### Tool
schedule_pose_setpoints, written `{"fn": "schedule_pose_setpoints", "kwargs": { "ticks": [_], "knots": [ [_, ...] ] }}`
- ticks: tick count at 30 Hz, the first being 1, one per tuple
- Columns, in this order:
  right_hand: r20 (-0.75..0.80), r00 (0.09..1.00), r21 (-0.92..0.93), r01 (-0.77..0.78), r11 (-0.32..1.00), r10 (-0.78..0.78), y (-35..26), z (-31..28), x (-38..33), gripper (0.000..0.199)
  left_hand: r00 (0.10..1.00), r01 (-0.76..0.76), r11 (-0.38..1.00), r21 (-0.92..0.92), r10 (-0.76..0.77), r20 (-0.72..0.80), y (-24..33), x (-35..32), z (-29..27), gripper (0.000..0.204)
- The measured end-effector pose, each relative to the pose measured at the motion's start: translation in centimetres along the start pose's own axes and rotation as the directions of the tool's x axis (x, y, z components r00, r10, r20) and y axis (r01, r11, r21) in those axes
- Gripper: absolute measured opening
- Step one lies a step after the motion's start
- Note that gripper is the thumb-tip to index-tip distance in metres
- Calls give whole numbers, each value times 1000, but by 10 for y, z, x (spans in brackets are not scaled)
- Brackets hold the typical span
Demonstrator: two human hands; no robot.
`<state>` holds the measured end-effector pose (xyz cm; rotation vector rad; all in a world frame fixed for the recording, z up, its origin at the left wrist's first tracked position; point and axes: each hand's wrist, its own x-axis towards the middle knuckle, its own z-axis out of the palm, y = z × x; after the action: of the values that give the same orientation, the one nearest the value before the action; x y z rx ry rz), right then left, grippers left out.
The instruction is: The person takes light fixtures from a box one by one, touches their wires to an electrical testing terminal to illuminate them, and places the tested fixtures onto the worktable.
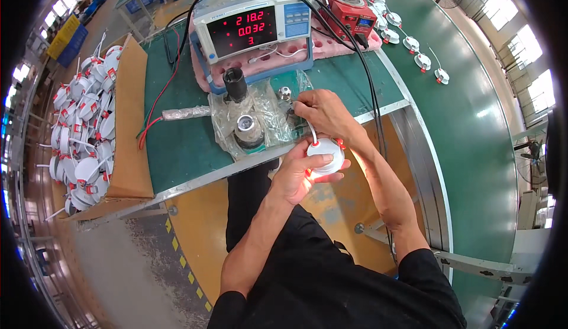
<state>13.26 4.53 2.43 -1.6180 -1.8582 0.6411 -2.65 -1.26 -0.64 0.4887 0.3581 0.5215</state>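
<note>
My left hand [290, 178] is closed around the rim of a round white downlight [319, 149] with red clips. Its back faces up, and bright light from its underside falls on my palm and fingers. A short white cable [313, 132] rises from the downlight to my right hand [325, 113]. There my thumb and fingers are pinched together at the cable's end, beside a plastic-wrapped test fixture [269, 107]; the tip itself is hidden. Left of those fingers are a shiny metal ball knob [285, 93], a black cylindrical socket [235, 83] and a silver-centred round socket [245, 123].
A cardboard box [127, 122] full of similar downlights stands at left. Behind the fixture sit a meter [254, 27] with red digits and a red device [350, 15] on pink foam. Black cables [370, 86] hang at right. Several downlights line the green conveyor [467, 151].
</note>
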Motion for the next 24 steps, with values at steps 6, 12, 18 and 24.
{"fn": "schedule_pose_setpoints", "kwargs": {
  "ticks": [6, 12, 18, 24],
  "knots": [
    [11, 1000, -10, 2, 1000, -2, 0, 2, 2, 33, 1000, -7, 999, 44, 8, -24, 0, 1, -2, 51],
    [45, 997, -31, -59, 998, 60, -7, -3, 0, 33, 1000, 5, 998, 63, -3, -27, 1, 1, -3, 53],
    [46, 994, -28, -93, 995, 94, -8, -2, 1, 33, 999, -37, 997, 72, 39, -18, -1, -1, 0, 52],
    [62, 988, 212, -153, 965, 143, -4, -5, -8, 32, 997, -78, 989, 124, 79, -6, -5, -16, -1, 52]
  ]
}}
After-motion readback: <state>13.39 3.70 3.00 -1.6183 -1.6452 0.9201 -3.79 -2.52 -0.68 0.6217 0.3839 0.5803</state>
